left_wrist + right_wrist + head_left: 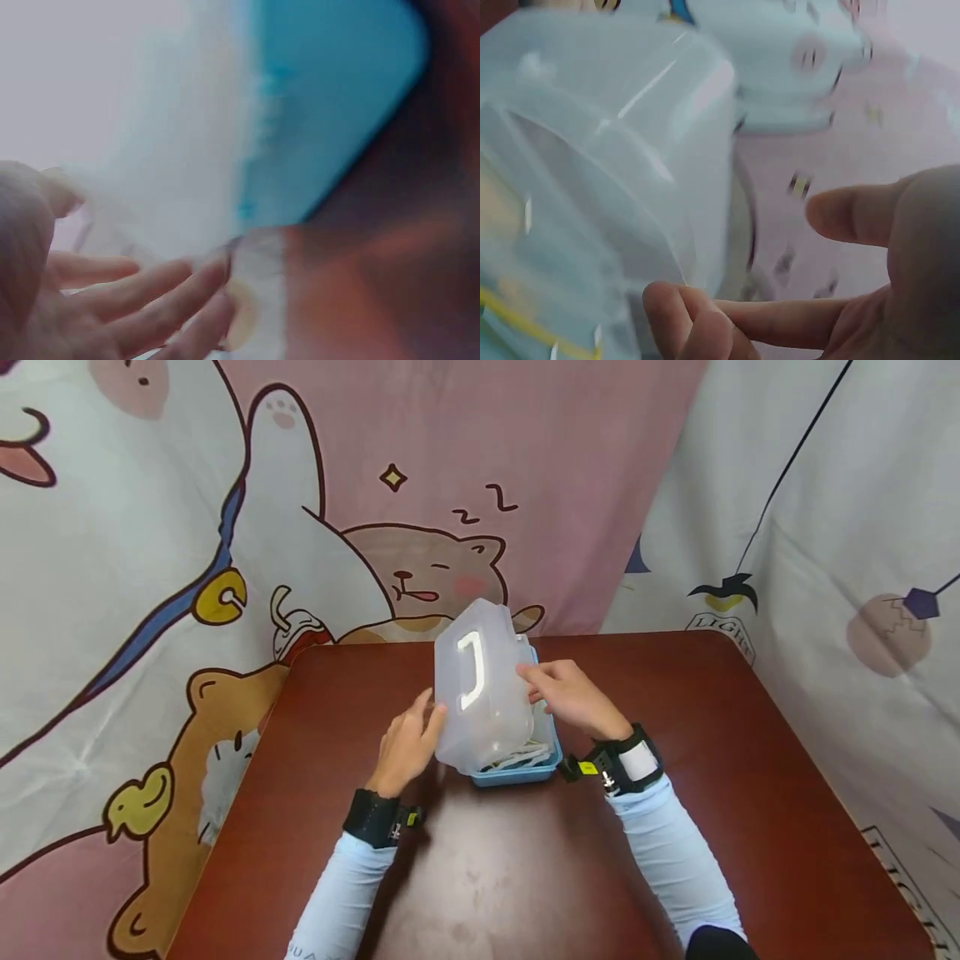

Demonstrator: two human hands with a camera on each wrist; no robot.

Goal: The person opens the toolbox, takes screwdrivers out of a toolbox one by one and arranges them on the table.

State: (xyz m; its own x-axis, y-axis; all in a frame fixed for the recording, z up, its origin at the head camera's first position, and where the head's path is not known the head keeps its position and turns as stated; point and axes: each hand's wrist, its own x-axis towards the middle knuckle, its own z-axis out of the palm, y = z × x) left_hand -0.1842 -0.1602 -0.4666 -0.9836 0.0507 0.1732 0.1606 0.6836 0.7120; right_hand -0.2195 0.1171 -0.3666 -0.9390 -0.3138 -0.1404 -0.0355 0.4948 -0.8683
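Observation:
A storage box with a light blue base has its translucent lid raised and tilted over to the left. Through the gap on the right, some whitish items show inside; what they are is unclear. My left hand is at the lid's left side, fingers extended; the left wrist view is too blurred to tell firm contact. At the lid's right edge is my right hand. Its fingertips touch the rim in the right wrist view, while the thumb stands apart from the plastic.
The box stands on a reddish-brown table, near its far edge. Behind the table hangs a printed cloth with cartoon animals. Bands with small devices circle both wrists.

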